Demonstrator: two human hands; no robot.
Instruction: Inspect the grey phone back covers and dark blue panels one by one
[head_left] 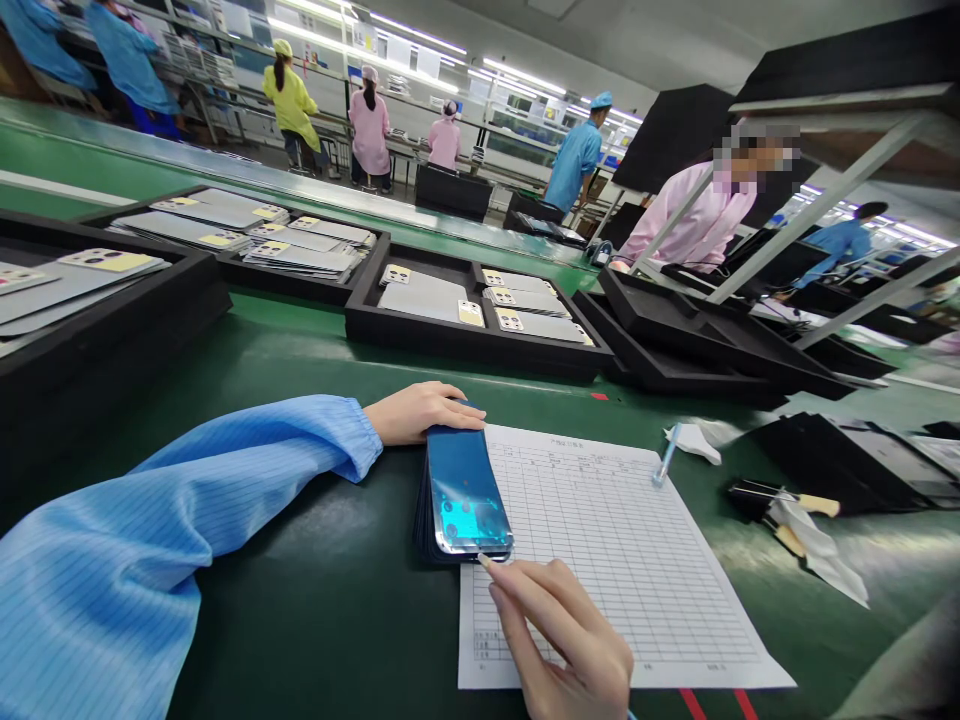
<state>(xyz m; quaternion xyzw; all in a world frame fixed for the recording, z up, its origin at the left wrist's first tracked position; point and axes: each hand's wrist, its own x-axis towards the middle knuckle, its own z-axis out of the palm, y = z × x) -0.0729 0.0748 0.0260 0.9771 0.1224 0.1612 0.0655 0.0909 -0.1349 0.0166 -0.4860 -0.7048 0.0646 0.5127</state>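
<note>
A stack of blue, glossy phone back panels point(469, 470) lies on the green table, partly over the left edge of a printed form point(600, 550). The top panel is mirror-like, with a camera patch near its closer end. Over the far end of the stack lies my left hand point(420, 412), its fingers closed across the top panel's edge and the thumb hidden. My right hand point(566, 635) is at the near end. Its index fingertip meets the top panel's near edge, and the thumb sits apart below it with nothing seen between them.
Black trays point(480, 345) holding grey phone panels stand along the back, with another tray point(112, 300) at left. Stacked trays point(697, 330) are at right. A pen point(665, 455) lies on the form's far right corner. Tools and crumpled tissue point(806, 540) lie further right. A person in pink point(690, 215) is opposite.
</note>
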